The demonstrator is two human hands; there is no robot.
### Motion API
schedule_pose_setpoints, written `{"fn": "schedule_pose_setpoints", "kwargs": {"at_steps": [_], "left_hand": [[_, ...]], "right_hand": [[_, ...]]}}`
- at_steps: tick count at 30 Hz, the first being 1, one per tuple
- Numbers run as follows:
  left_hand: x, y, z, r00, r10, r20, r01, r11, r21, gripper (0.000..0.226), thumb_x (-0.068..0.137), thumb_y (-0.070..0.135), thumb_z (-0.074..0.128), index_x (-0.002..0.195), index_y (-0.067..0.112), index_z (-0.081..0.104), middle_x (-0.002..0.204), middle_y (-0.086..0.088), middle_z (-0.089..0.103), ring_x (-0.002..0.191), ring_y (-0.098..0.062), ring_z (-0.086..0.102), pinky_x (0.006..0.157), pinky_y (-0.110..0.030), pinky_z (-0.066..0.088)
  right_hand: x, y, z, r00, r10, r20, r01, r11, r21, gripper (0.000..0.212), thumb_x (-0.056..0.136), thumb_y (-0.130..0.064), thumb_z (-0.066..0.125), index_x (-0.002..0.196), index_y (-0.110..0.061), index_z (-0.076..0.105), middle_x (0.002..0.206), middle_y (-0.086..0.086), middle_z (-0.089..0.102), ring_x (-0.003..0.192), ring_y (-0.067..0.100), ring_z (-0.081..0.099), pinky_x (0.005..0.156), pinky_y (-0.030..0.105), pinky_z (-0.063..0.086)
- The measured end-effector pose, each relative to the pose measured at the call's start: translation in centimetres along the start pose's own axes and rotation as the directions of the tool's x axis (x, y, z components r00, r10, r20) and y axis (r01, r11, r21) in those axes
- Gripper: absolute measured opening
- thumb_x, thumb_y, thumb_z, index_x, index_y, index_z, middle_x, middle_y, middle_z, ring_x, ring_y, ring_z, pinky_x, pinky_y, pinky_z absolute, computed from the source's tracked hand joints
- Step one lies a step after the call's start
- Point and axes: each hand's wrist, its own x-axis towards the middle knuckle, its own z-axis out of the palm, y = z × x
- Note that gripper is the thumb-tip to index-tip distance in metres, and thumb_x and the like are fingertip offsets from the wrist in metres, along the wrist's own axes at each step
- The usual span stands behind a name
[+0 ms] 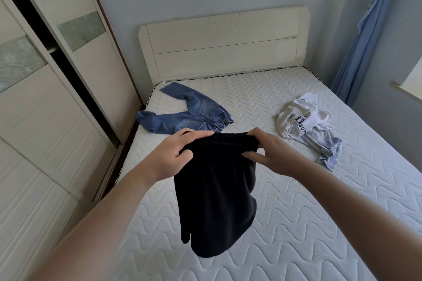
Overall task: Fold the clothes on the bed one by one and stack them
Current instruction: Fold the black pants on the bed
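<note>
A black garment (217,201) hangs in the air above the middle of the white quilted bed (296,223). My left hand (175,155) grips its top edge on the left, and my right hand (271,153) grips the same edge on the right. The cloth droops down between my forearms. Blue jeans (187,114) lie crumpled at the bed's far left corner. A grey and white garment with lettering (303,123) lies bunched toward the right side.
A white headboard (223,43) stands at the far end of the bed. A tall white wardrobe with sliding doors (45,98) runs close along the left. A blue curtain (370,36) and a window sill (406,91) are at the right.
</note>
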Motion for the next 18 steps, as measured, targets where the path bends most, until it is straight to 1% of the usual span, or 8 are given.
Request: {"fn": "schedule_pose_setpoints", "kwargs": {"at_steps": [4, 6, 9, 11, 13, 15, 17, 18], "left_hand": [[-1.0, -0.9, -0.6, 0.997, 0.015, -0.072, -0.018, 0.999, -0.041, 0.064, 0.082, 0.009, 0.046, 0.127, 0.053, 0.057, 0.127, 0.028, 0.052, 0.116, 0.0, 0.053, 0.088, -0.008, 0.043], [-1.4, -1.5, -1.0, 0.996, -0.009, -0.092, 0.002, 0.997, -0.077, 0.062, 0.081, 0.008, 0.048, 0.123, 0.052, 0.061, 0.126, 0.029, 0.054, 0.111, -0.001, 0.056, 0.08, -0.016, 0.048], [-1.8, -2.3, -1.4, 0.995, -0.069, -0.077, 0.055, 0.985, -0.162, 0.061, 0.083, -0.002, 0.052, 0.12, 0.046, 0.064, 0.112, 0.022, 0.063, 0.088, -0.011, 0.063, 0.07, -0.036, 0.051], [-1.9, -2.3, -1.9, 0.997, -0.075, -0.02, 0.072, 0.987, -0.146, 0.064, 0.082, 0.0, 0.056, 0.125, 0.047, 0.055, 0.102, 0.02, 0.063, 0.078, -0.012, 0.062, 0.07, -0.033, 0.054], [-1.7, -2.1, -2.7, 0.991, -0.085, 0.102, 0.089, 0.995, -0.036, 0.078, 0.08, 0.009, 0.066, 0.135, 0.056, 0.036, 0.103, 0.019, 0.059, 0.084, -0.012, 0.063, 0.077, -0.03, 0.056], [-1.0, -1.9, -3.2, 0.956, -0.152, 0.253, 0.104, 0.975, 0.195, 0.093, 0.073, 0.028, 0.076, 0.14, 0.06, 0.021, 0.118, 0.014, 0.056, 0.102, -0.012, 0.061, 0.089, -0.035, 0.054], [-0.1, -1.3, -3.1, 0.924, -0.2, 0.328, 0.046, 0.905, 0.423, 0.099, 0.063, 0.049, 0.081, 0.141, 0.054, 0.02, 0.135, 0.012, 0.049, 0.122, -0.014, 0.049, 0.1, -0.039, 0.047], [0.5, -0.8, -2.6, 0.921, -0.189, 0.339, 0.017, 0.892, 0.452, 0.1, 0.059, 0.056, 0.082, 0.139, 0.051, 0.023, 0.136, 0.012, 0.048, 0.123, -0.014, 0.047, 0.1, -0.038, 0.046]], "right_hand": [[0.1, -1.7, 0.1, 0.995, -0.001, -0.105, 0.006, 0.999, 0.042, 0.028, 0.09, -0.035, 0.065, 0.1, -0.051, 0.045, 0.094, -0.026, 0.061, 0.085, 0.004, 0.062, 0.076, 0.015, 0.049], [0.3, -2.5, 0.5, 0.989, -0.005, -0.148, 0.014, 0.998, 0.06, 0.03, 0.089, -0.033, 0.068, 0.099, -0.049, 0.046, 0.095, -0.025, 0.06, 0.081, 0.005, 0.06, 0.073, 0.013, 0.047], [0.6, -3.5, 1.3, 0.98, -0.008, -0.2, 0.022, 0.997, 0.069, 0.031, 0.086, -0.034, 0.071, 0.099, -0.047, 0.045, 0.095, -0.023, 0.06, 0.075, 0.011, 0.058, 0.069, 0.016, 0.047], [0.7, -4.3, 1.8, 0.978, -0.022, -0.206, 0.033, 0.998, 0.048, 0.032, 0.086, -0.035, 0.072, 0.099, -0.047, 0.045, 0.094, -0.02, 0.061, 0.075, 0.011, 0.059, 0.07, 0.016, 0.047], [0.7, -4.9, 2.1, 0.982, -0.036, -0.186, 0.04, 0.999, 0.018, 0.03, 0.086, -0.037, 0.071, 0.098, -0.047, 0.046, 0.088, -0.016, 0.063, 0.076, 0.008, 0.059, 0.07, 0.013, 0.046], [0.7, -5.5, 2.2, 0.988, -0.045, -0.147, 0.042, 0.999, -0.022, 0.028, 0.085, -0.04, 0.07, 0.1, -0.044, 0.047, 0.084, -0.012, 0.063, 0.076, 0.009, 0.06, 0.07, 0.017, 0.048], [0.7, -6.2, 2.4, 0.992, -0.052, -0.117, 0.043, 0.996, -0.078, 0.028, 0.084, -0.048, 0.067, 0.103, -0.042, 0.047, 0.084, -0.012, 0.064, 0.076, 0.009, 0.059, 0.07, 0.023, 0.048], [0.7, -6.5, 2.7, 0.992, -0.054, -0.113, 0.04, 0.992, -0.119, 0.031, 0.082, -0.054, 0.065, 0.104, -0.042, 0.047, 0.085, -0.012, 0.064, 0.076, 0.009, 0.059, 0.07, 0.024, 0.049]]}}
